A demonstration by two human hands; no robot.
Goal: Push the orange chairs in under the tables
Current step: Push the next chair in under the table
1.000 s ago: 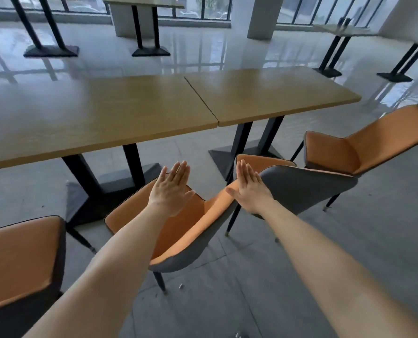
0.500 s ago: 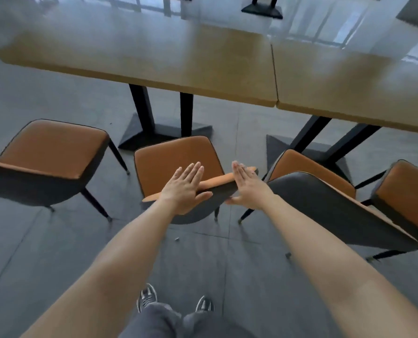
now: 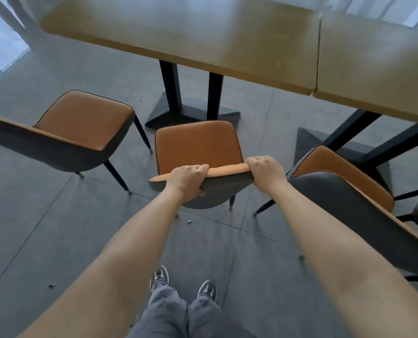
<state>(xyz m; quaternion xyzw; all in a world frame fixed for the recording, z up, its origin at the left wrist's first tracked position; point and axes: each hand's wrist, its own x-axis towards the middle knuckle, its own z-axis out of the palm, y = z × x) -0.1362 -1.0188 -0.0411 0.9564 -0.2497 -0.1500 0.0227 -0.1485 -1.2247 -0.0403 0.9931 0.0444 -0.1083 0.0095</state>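
Gripping the backrest top of the middle orange chair (image 3: 198, 145), the left hand (image 3: 187, 180) and right hand (image 3: 266, 172) are both curled shut around its rim. The seat sits just short of the wooden table (image 3: 178, 40), facing the black pedestal base (image 3: 191, 113). A good push, I judge, runs straight and even from both hands, so the legs clear that base.

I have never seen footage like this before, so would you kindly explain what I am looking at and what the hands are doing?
There is no machine: a person wears a wide-angle camera on the head, looking down at their own arms and shoes. The left hand and right hand both grip the top of the backrest of the middle orange chair, which faces a wooden table with black legs. Its seat is not yet under the table. Another orange chair stands to the left, and one more to the right. The tabletops look bare.
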